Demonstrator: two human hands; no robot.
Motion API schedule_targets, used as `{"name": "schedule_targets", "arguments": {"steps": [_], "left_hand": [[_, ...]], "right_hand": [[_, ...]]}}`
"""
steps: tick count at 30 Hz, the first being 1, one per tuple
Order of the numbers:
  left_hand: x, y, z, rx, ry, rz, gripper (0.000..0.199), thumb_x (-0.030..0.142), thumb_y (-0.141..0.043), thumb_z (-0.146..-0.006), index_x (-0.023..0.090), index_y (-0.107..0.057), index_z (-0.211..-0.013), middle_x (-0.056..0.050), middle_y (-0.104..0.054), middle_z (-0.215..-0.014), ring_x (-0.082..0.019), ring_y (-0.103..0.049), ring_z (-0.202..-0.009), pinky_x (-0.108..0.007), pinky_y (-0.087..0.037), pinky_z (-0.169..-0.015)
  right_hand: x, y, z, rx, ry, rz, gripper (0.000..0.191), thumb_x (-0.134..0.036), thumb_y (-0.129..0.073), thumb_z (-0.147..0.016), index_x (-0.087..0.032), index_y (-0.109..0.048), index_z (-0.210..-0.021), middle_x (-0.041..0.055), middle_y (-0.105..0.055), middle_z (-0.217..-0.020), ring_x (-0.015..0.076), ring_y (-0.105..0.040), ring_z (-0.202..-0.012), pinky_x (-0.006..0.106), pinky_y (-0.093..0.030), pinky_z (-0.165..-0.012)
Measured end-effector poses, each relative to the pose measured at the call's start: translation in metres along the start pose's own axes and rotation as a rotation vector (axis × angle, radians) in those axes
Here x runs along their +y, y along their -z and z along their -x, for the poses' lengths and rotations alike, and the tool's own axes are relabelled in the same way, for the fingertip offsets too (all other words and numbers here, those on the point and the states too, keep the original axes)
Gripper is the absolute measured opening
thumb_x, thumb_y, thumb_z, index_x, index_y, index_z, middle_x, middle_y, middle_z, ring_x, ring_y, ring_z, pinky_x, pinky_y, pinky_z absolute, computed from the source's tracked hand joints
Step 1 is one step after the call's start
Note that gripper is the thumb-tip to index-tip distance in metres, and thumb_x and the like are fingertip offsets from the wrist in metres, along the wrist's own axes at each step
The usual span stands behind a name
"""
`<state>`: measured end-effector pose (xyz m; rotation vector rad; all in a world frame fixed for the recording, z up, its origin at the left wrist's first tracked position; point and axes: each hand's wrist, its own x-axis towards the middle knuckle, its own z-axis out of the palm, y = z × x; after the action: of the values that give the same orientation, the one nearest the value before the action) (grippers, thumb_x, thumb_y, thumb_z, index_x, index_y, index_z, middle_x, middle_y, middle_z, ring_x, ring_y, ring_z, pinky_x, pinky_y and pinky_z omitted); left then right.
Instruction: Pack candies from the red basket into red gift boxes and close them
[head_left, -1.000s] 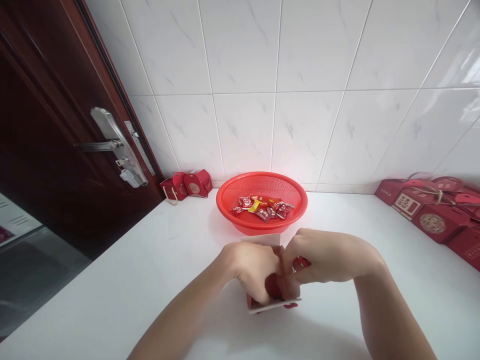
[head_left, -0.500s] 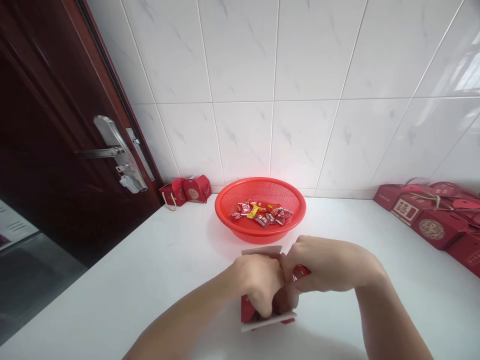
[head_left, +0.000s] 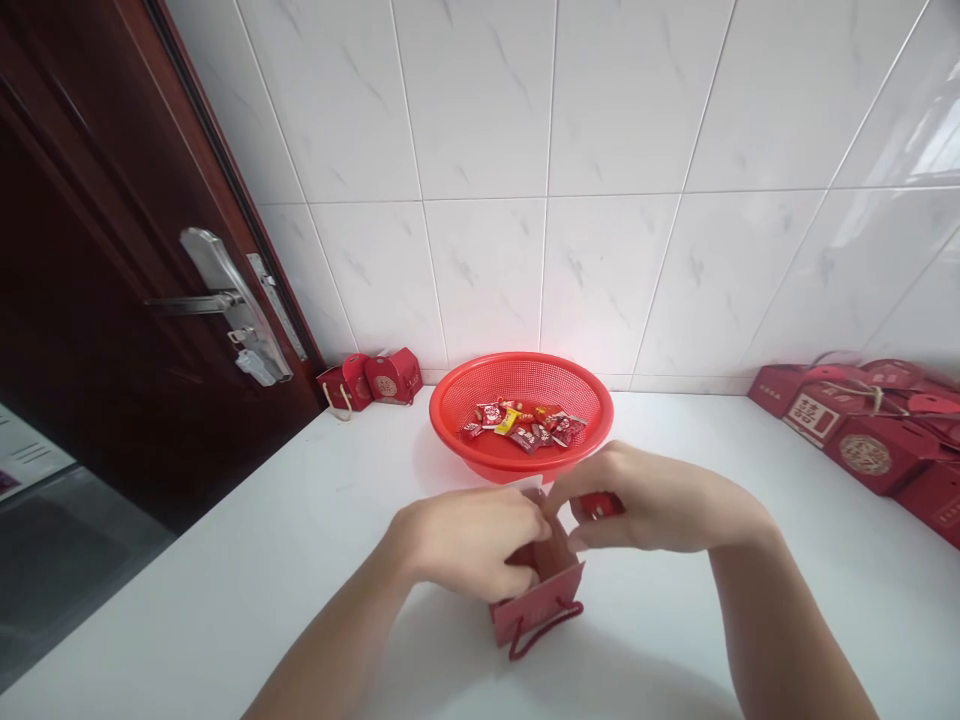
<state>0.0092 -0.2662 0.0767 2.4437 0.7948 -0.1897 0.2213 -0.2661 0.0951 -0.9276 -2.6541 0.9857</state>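
Observation:
A small red paper gift box [head_left: 541, 604] stands open at the top on the white table, its dark red cord handle [head_left: 546, 632] hanging at the near side. My left hand [head_left: 472, 540] grips the box's left side, fingers curled over the rim into the opening. At the far right rim, the fingertips of my right hand [head_left: 652, 500] touch or nearly touch the box. Tucked in that curled hand is a red-wrapped candy [head_left: 601, 504], mostly covered by the fingers. Just behind the hands sits a red plastic basket [head_left: 487, 464] with several wrapped candies [head_left: 525, 438] in it.
Two small red gift boxes [head_left: 388, 380] stand at the back left by the wall. Several larger red boxes [head_left: 862, 430] are grouped at the right on the white table [head_left: 322, 560]. A dark red door [head_left: 97, 200] with a metal handle [head_left: 217, 300] is at the left.
The box's near flap now stands up, with its cord handle showing. My left hand has shifted left to the box's side, and my right hand has risen slightly, still with the red candy.

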Motion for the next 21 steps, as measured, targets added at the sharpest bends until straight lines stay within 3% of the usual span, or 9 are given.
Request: {"name": "schedule_targets", "arguments": {"steps": [3, 7, 11, 16, 21], "left_hand": [[-0.002, 0.012, 0.014, 0.153, -0.047, 0.049, 0.025, 0.016, -0.056, -0.089, 0.022, -0.074, -0.105, -0.002, -0.074, -0.100, -0.017, -0.066, -0.082, -0.026, -0.046, -0.068], [-0.004, 0.018, 0.023, 0.454, -0.074, 0.130, 0.018, 0.026, -0.058, -0.097, 0.021, -0.074, -0.101, -0.001, -0.075, -0.096, -0.017, -0.067, -0.085, -0.027, -0.049, -0.076], [-0.003, 0.015, 0.020, 0.671, -0.106, 0.227, 0.014, 0.029, -0.065, -0.095, 0.019, -0.075, -0.093, 0.001, -0.076, -0.090, -0.015, -0.069, -0.083, -0.026, -0.051, -0.075], [-0.001, 0.011, 0.011, 0.762, -0.121, 0.390, 0.016, 0.031, -0.070, -0.093, 0.019, -0.077, -0.085, 0.000, -0.077, -0.084, -0.016, -0.071, -0.082, -0.026, -0.054, -0.075], [-0.002, 0.007, 0.004, 0.784, -0.137, 0.519, 0.023, 0.038, -0.072, -0.092, 0.017, -0.077, -0.084, -0.003, -0.076, -0.083, -0.020, -0.071, -0.085, -0.031, -0.057, -0.078]], "right_hand": [[0.001, -0.001, -0.002, 0.272, 0.115, -0.130, 0.012, -0.026, -0.067, -0.093, -0.017, -0.074, -0.098, -0.0026, -0.059, -0.069, 0.0092, -0.046, -0.059, 0.022, -0.037, -0.053], [-0.001, -0.011, -0.014, 0.509, 0.174, -0.284, 0.023, -0.040, -0.063, -0.097, -0.018, -0.071, -0.094, -0.0026, -0.058, -0.067, 0.0086, -0.043, -0.053, 0.022, -0.034, -0.048], [-0.005, -0.026, -0.030, 0.735, 0.235, -0.327, 0.022, -0.038, -0.060, -0.100, -0.018, -0.069, -0.094, 0.0000, -0.066, -0.073, 0.0109, -0.056, -0.061, 0.022, -0.043, -0.053], [-0.007, -0.039, -0.041, 0.984, 0.227, -0.248, 0.025, -0.036, -0.054, -0.103, -0.020, -0.068, -0.088, 0.0013, -0.069, -0.076, 0.0137, -0.062, -0.067, 0.024, -0.048, -0.058], [-0.006, -0.044, -0.043, 1.101, 0.283, -0.095, 0.024, -0.030, -0.049, -0.104, -0.020, -0.070, -0.096, 0.0040, -0.071, -0.083, 0.0158, -0.065, -0.070, 0.026, -0.050, -0.060]]}}
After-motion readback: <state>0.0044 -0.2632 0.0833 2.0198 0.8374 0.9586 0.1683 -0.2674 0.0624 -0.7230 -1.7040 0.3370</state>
